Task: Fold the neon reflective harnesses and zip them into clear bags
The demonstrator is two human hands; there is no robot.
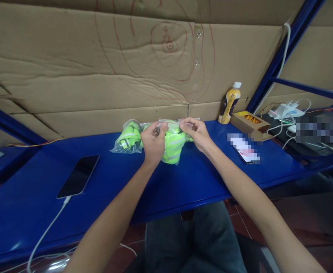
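Both my hands pinch the top edge of a clear zip bag (174, 146) that has a folded neon-green fabric item with pale reflective stripes inside. My left hand (154, 142) grips the left end of the seal strip, its fingers closed. At the right end, my right hand (198, 133) is closed on the same edge. Another clear bag (128, 135) with similar green striped fabric lies on the blue table just left of my left hand. More green fabric and plastic show behind my hands, partly hidden.
A blue table (112, 182) spans the view before a cardboard wall (69, 76). A phone (79, 176) on a white cable lies left. Rightward are a yellow bottle (229, 104), an open cardboard box (251, 123), a second phone (243, 148) and a power strip (287, 111) with cables.
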